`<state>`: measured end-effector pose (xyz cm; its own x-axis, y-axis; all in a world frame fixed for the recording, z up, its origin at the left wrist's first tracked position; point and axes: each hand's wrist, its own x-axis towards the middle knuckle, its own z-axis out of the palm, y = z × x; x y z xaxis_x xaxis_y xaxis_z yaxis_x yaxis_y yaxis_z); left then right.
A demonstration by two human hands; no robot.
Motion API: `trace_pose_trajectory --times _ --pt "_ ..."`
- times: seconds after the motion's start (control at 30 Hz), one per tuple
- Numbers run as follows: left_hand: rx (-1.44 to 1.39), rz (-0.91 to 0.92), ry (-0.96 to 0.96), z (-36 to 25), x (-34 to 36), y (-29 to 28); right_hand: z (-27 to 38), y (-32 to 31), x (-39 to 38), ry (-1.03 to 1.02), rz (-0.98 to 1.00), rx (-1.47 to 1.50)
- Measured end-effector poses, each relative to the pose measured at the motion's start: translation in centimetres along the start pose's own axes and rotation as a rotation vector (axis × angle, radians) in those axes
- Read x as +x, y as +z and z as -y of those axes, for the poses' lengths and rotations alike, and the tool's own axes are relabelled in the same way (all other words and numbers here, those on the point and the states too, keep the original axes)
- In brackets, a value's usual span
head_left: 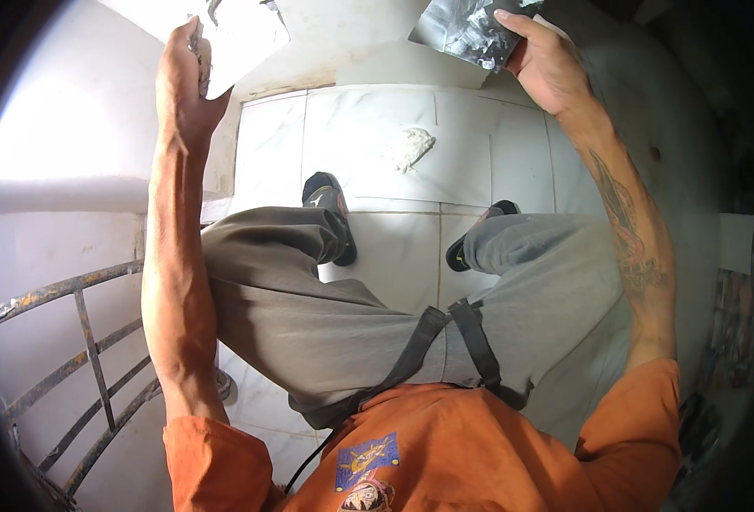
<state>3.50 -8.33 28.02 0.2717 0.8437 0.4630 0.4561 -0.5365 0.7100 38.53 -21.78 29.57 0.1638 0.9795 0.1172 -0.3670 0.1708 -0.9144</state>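
My left hand [185, 90], raised at the upper left, is closed on the edge of a flat plate [240, 51] smeared with white paste. Glare washes out much of that plate, and the top of the picture cuts it off. At the upper right my right hand [549, 66] grips a thin dark metal scraper blade [458, 34], thumb on its face. White paste streaks the blade. Between and below the two hands, a lump of white paste [414, 149] lies on the tiled floor [351, 128].
A pale wall [343, 43] rises ahead, with a brightly lit white surface [70, 128] at the left. Beside my left arm stands a rusty metal rack [87, 333] with curved bars. My feet, in dark shoes [330, 205], are apart on the tiles.
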Motion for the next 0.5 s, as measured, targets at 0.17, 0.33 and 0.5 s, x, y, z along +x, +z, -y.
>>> trace_pose_trajectory --times 0.17,0.33,0.5 --pt "0.349 -0.011 0.231 -0.6 -0.2 0.2 -1.4 -4.8 1.4 0.180 -0.050 -0.436" --pt "0.259 0.081 0.148 1.9 1.5 -1.6 -6.1 -8.2 2.6 0.218 0.000 -0.703" --pt "0.138 0.089 -0.028 3.9 -0.4 -1.6 -10.9 -12.7 4.7 0.542 0.107 -1.498"
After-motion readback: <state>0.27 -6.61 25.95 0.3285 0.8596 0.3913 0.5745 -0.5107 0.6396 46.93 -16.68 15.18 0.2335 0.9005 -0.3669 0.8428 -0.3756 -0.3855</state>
